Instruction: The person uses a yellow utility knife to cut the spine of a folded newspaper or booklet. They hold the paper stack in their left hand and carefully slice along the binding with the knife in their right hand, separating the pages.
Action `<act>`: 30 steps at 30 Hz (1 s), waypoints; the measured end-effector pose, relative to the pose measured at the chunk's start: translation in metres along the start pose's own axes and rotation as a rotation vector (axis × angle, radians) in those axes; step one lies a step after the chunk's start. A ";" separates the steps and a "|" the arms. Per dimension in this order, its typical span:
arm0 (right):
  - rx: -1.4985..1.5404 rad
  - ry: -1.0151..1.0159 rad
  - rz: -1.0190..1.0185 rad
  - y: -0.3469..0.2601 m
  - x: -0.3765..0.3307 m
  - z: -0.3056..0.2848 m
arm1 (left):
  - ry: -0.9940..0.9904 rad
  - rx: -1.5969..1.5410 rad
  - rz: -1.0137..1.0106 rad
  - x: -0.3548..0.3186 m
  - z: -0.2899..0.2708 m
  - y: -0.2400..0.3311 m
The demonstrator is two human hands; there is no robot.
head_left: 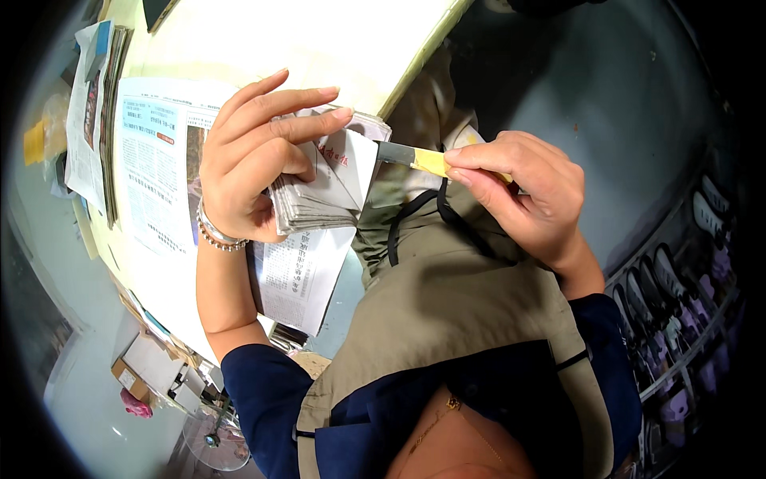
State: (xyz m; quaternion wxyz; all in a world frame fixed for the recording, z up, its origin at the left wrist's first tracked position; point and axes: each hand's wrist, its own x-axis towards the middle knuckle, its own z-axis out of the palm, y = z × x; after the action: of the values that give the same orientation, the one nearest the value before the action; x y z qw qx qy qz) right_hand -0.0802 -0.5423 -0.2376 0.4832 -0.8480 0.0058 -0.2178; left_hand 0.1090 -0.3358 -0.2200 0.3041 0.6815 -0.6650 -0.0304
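Observation:
My left hand [249,164] is closed round a thick wad of folded newspaper [335,198] at the table's edge. Its thumb is mostly hidden, and some fingers stretch over the top. In my right hand [533,185], thumb and fingers pinch the yellow-wrapped handle of a flat grey blade [396,153]. The blade's tip meets the right edge of the wad; whether it lies between the folds, I cannot tell. Beneath my left hand a printed newspaper sheet [297,275] hangs past the table edge. Another open newspaper [155,160] lies on the table to the left.
The pale table [319,40] ends in an edge just right of the wad. A newspaper stack [89,120] stands at its far left. Shoes on a rack [670,275] are at the right. A fan [214,437] and a cardboard box [132,379] are at lower left.

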 end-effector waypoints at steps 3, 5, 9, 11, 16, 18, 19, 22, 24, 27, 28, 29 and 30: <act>-0.013 0.008 0.013 0.001 0.000 0.000 | -0.018 0.021 -0.007 0.000 -0.002 0.001; -0.021 0.017 0.020 0.003 0.001 0.001 | -0.027 0.027 -0.007 -0.001 -0.002 0.001; -0.022 0.029 0.017 0.004 0.001 0.002 | -0.032 0.014 -0.004 0.000 -0.001 -0.001; -0.023 0.029 0.015 0.004 0.002 0.002 | -0.036 0.013 -0.015 0.001 -0.001 0.001; -0.001 0.029 0.015 0.007 0.001 0.003 | -0.047 0.029 -0.038 0.003 -0.001 0.003; 0.008 0.027 0.014 0.009 0.001 0.004 | -0.050 0.037 -0.041 0.004 -0.002 0.005; 0.006 0.024 0.016 0.009 0.001 0.004 | -0.052 0.039 -0.041 0.005 -0.003 0.007; 0.008 0.022 0.020 0.009 0.001 0.004 | -0.047 0.040 -0.039 0.004 -0.003 0.007; 0.007 0.024 0.019 0.010 0.001 0.004 | -0.041 0.035 -0.037 0.003 -0.003 0.006; 0.000 0.024 0.013 0.011 0.002 0.005 | -0.036 0.027 -0.035 0.002 -0.001 0.005; -0.001 0.022 0.011 0.011 0.002 0.005 | -0.035 0.027 -0.035 0.002 -0.001 0.005; -0.001 0.020 0.009 0.011 0.002 0.005 | -0.035 0.027 -0.036 0.003 -0.001 0.005; 0.000 0.019 0.012 0.011 0.002 0.005 | -0.039 0.030 -0.039 0.003 -0.001 0.005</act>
State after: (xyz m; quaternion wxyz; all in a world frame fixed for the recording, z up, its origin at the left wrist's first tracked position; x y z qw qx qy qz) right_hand -0.0739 -0.5446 -0.2477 0.4845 -0.8457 0.0157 -0.2230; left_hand 0.1055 -0.3380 -0.2162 0.2801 0.6980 -0.6578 -0.0399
